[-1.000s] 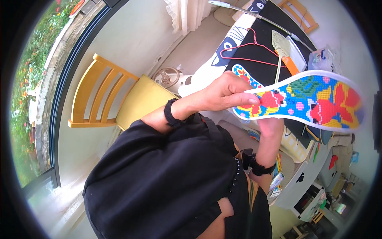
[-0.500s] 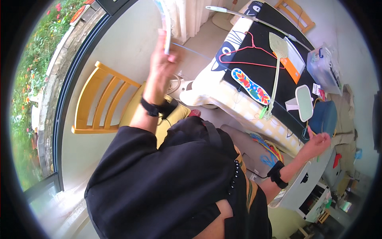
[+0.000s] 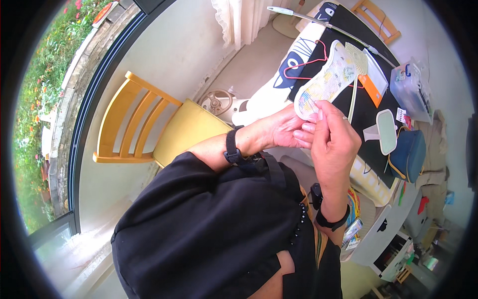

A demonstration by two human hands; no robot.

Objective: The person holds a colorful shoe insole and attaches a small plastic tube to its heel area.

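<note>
An insole [image 3: 326, 82], pale with a faint patterned face, is held up before the table. My left hand [image 3: 289, 128] is closed on its near, rounded end, with the palm turned up. At that same end, the thumb and fingers of my right hand [image 3: 334, 134] are pinched together against the insole's edge. Whatever lies between those fingertips is too small to make out. Behind the insole are a red clothes hanger [image 3: 298, 67] and a pale fly swatter [image 3: 354, 94].
The table [image 3: 348, 22] also bears an orange-and-white packet [image 3: 373, 89], a small stand mirror [image 3: 386, 132], a clear plastic box [image 3: 411, 92] and a blue bag [image 3: 411, 152]. A wooden chair [image 3: 132, 119] stands at my left. Below right, colourful cords [image 3: 354, 204] lie near my right forearm.
My left hand has come down and right with the insole, from raised high at the left. My right hand has moved left from beside the mirror to meet it. The flowered insole is now hidden.
</note>
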